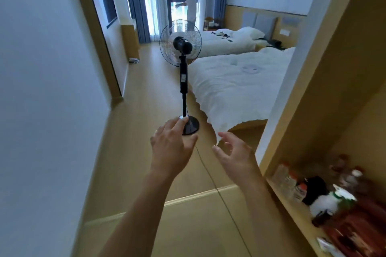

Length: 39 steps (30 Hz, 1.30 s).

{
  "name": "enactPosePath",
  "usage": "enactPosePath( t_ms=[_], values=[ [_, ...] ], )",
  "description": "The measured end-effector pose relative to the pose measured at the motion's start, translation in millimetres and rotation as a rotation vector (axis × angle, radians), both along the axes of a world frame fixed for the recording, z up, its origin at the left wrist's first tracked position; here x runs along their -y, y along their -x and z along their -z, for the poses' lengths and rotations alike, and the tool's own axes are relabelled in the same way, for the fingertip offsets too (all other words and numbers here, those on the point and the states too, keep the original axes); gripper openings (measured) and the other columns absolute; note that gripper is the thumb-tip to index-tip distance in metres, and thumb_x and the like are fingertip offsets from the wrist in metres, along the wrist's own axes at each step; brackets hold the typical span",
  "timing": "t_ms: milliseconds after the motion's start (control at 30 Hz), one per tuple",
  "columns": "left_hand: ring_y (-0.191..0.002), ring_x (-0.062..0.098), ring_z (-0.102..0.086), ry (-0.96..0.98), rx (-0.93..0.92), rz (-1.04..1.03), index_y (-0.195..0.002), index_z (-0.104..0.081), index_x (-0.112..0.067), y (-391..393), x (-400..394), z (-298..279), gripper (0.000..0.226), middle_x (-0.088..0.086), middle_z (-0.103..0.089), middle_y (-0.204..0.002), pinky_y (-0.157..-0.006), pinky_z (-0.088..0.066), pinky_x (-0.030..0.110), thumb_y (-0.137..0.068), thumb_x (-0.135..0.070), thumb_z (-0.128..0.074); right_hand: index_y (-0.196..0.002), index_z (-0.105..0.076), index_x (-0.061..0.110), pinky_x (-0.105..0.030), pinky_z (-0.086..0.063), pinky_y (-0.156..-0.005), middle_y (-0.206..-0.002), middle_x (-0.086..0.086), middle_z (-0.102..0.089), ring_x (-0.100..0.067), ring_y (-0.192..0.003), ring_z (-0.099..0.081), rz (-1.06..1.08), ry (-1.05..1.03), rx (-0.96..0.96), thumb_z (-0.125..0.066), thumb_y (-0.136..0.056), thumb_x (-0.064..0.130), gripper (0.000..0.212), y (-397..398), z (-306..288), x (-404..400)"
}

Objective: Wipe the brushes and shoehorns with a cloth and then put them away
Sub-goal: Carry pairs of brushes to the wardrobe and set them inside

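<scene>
**Both hands out front, nothing held**

We see our left hand at frame centre, fingers loosely spread, empty, w/ the fan base just behind it. Our right hand sits beside it, fingers relaxed & slightly curled, also empty. We can't spot brushes, shoehorns or cloth anywhere. Pedestal fan stands mid-frame by a white bed. Blurred bottles fill the shelf at lower right. Another person stands at the window, top centre.

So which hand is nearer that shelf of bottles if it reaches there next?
Probably the right hand: it hangs open beside the shelf holding the bottles. The left hand, also empty, is farther away.
</scene>
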<state>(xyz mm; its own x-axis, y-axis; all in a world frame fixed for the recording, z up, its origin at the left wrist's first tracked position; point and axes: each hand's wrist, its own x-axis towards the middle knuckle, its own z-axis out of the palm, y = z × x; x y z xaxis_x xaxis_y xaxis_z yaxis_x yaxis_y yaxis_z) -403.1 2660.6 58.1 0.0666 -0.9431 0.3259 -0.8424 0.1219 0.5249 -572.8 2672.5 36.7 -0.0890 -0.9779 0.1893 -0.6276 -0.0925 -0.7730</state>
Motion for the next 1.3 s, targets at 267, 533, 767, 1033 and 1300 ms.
enactPosePath(
  t_ms=[267, 533, 767, 1033, 1300],
  values=[
    [-0.141, 0.020, -0.035, -0.057, -0.014, -0.165, -0.143, -0.044, -0.031, -87, 85, 20, 0.054, -0.004, -0.040, -0.153, -0.114, -0.026, 0.045, -0.093, -0.047, -0.057, -0.141, -0.054, 0.025, -0.032, -0.046, -0.105, -0.139, 0.004, -0.058, -0.011, -0.126, -0.053, -0.163, -0.002, -0.061, -0.066, -0.094, 0.033, 0.049, -85, 9, 104],
    [-0.141, 0.022, -0.036, -0.023, 0.061, -0.295, -0.145, -0.043, -0.027, -160, 245, 4, 0.055, 0.000, -0.041, -0.153, -0.115, -0.028, 0.047, -0.094, -0.045, -0.057, -0.141, -0.053, 0.022, -0.028, -0.040, -0.103, -0.139, 0.001, -0.057, -0.016, -0.126, -0.052, -0.289, 0.054, -0.027, -0.068, -0.092, 0.037, 0.053, -155, 7, 282],
    [-0.140, 0.021, -0.037, 0.031, 0.058, -0.360, -0.144, -0.045, -0.028, -204, 383, -22, 0.054, -0.002, -0.044, -0.150, -0.113, -0.027, 0.045, -0.094, -0.045, -0.056, -0.145, -0.047, 0.026, -0.025, -0.031, -0.104, -0.146, 0.004, -0.051, -0.014, -0.135, -0.045, -0.374, 0.085, -0.030, -0.063, -0.094, 0.041, 0.055, -210, -16, 444],
    [-0.143, 0.021, -0.033, 0.013, 0.039, -0.391, -0.146, -0.041, -0.029, -255, 508, -11, 0.055, 0.000, -0.040, -0.153, -0.114, -0.024, 0.044, -0.095, -0.046, -0.054, -0.148, -0.044, 0.027, -0.020, -0.025, -0.100, -0.150, 0.006, -0.047, -0.012, -0.137, -0.041, -0.432, 0.068, -0.060, -0.063, -0.094, 0.042, 0.059, -262, -10, 574],
    [-0.143, 0.022, -0.033, 0.019, -0.004, -0.309, -0.146, -0.040, -0.031, -326, 666, 16, 0.056, -0.001, -0.039, -0.154, -0.115, -0.026, 0.048, -0.094, -0.048, -0.054, -0.149, -0.043, 0.029, -0.021, -0.026, -0.104, -0.152, 0.006, -0.045, -0.012, -0.140, -0.038, -0.392, 0.084, -0.102, -0.063, -0.094, 0.043, 0.060, -335, 3, 713]
  ],
)
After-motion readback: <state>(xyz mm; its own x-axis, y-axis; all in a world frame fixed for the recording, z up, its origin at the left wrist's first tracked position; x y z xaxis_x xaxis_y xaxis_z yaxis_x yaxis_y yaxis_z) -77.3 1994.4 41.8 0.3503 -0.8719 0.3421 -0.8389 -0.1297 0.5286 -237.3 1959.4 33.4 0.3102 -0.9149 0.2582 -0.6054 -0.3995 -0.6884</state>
